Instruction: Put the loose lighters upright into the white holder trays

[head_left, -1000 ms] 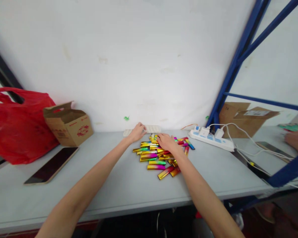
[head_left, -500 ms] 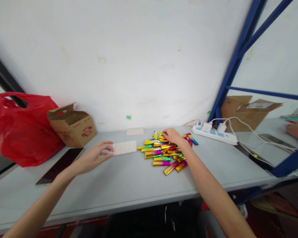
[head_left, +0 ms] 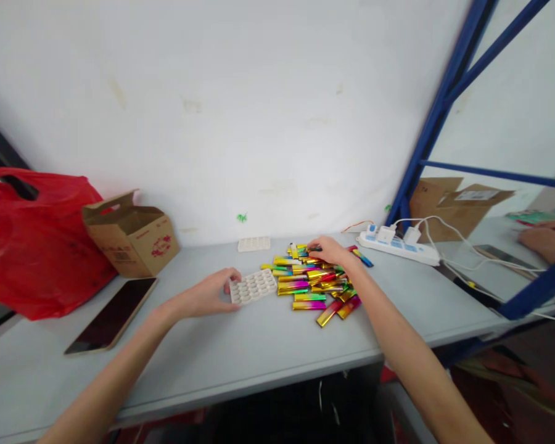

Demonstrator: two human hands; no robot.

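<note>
A white tray with rows of small hollows (head_left: 254, 288) lies on the grey table, its left end between the thumb and fingers of my left hand (head_left: 213, 292). Right beside it spreads a pile of shiny strips (head_left: 309, 285) in gold, magenta, green and red. My right hand (head_left: 329, 251) is over the back of this pile, fingers bent and closed together; whatever they grip is too small to make out. A second white tray (head_left: 254, 244) rests by the wall.
A red plastic bag (head_left: 41, 240), an open carton (head_left: 136, 237) and a phone (head_left: 113, 314) are at the left. On the right are a power strip (head_left: 400, 247) with cables, a blue frame (head_left: 428, 129) and another person's hands (head_left: 543, 240).
My left hand has moved right and closed on the tray, which is now tilted and turned slightly. My right hand has shifted a little over the back of the pile.
</note>
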